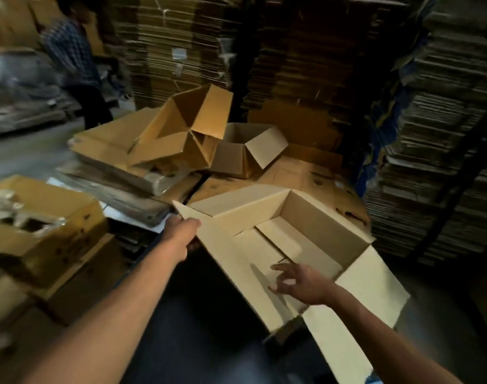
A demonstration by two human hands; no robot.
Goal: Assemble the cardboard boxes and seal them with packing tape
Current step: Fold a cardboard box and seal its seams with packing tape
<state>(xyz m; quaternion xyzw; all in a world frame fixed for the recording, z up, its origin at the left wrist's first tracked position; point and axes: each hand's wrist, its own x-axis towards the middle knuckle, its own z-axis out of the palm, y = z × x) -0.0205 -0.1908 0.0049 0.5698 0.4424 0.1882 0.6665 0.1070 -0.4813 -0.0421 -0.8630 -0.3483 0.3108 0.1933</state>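
Currently the box [278, 245] is erected, flaps untaped; left hand [181, 231] grips its 9 o'clock flap, right hand [297, 284] spread, empty, at 6 o'clock; no tape visible.

Four open boxes [306, 231], two hands [181, 234]

The left hand [181, 231] grips a flap of the open cardboard box [314, 217]. The right hand [297, 284] hovers spread-fingered over its near flap.

The open box [306, 214] in front is showing pale tan cardboard; the two assembled boxes [187, 128] behind are glowing warmer yellow-brown. A person's shirt [70, 51] is showing a blue-and-white check.
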